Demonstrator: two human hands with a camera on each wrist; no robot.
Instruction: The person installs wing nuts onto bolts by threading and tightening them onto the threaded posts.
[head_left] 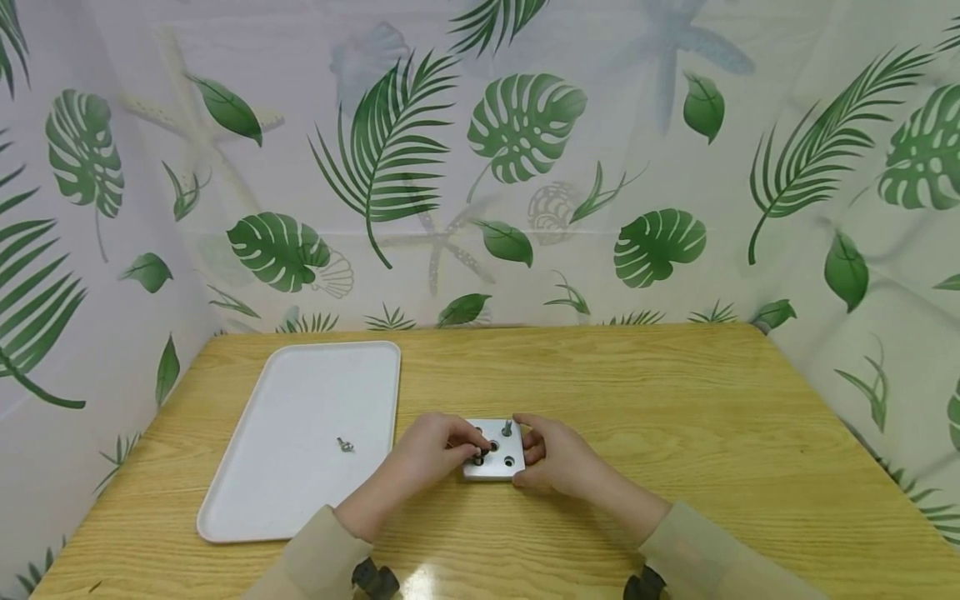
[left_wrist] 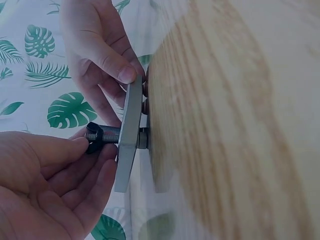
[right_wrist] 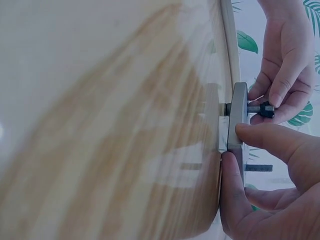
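A square silvery metal plate [head_left: 492, 468] with several holes lies near the front middle of the table, raised slightly off the wood. My left hand [head_left: 429, 448] pinches a black wing nut [left_wrist: 94, 138] between thumb and fingers. The wing nut sits on the end of a threaded bolt [left_wrist: 111, 133] that passes through the plate, its head on the table side. At the plate's right edge, my right hand [head_left: 558, 454] grips it with the thumb on one face and a finger beneath. A second bolt [right_wrist: 259, 168] sticks up through the plate without a nut.
To the left, a white tray [head_left: 300, 417] lies on the wooden table [head_left: 637, 392]. Small metal hardware [head_left: 345, 445] rests in the tray near its right side. A leaf-patterned cloth [head_left: 525, 275] hangs behind the table and along both sides.
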